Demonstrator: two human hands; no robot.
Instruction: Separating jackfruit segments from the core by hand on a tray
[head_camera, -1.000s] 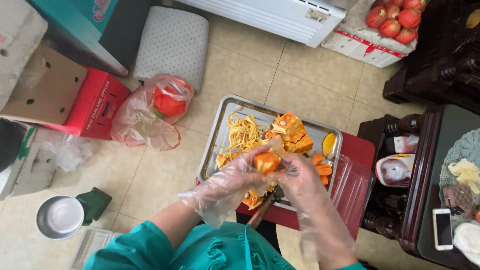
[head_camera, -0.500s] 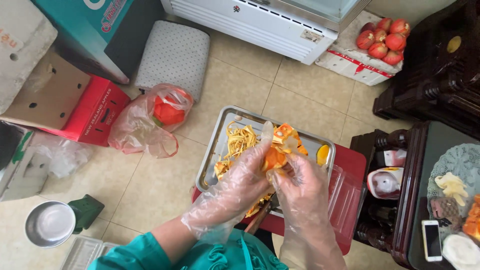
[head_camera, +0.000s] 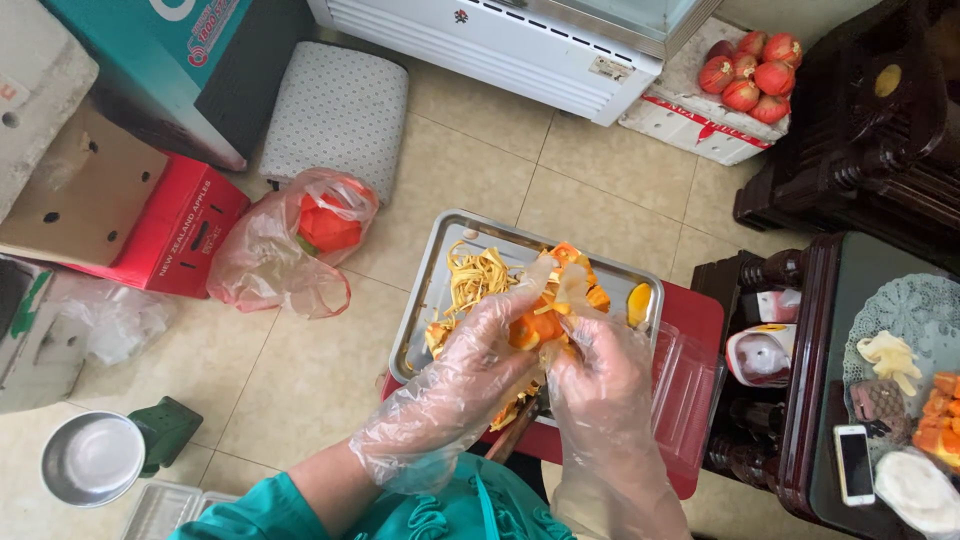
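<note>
From the head camera, the gloved left hand (head_camera: 470, 350) and right hand (head_camera: 590, 370) each have their grip closed on one orange fruit piece (head_camera: 535, 328), held just above the metal tray (head_camera: 420, 320) of peel strips. A second ago the piece sat lower and rounder between them; it now looks pulled apart, though the gloves blur this.

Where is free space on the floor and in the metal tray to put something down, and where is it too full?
Bare floor tiles lie between the plastic bag, the steel bowl and the metal tray. More lie between the tray and the white appliance. The tray is crowded with orange pieces under the left hand and right hand.
</note>
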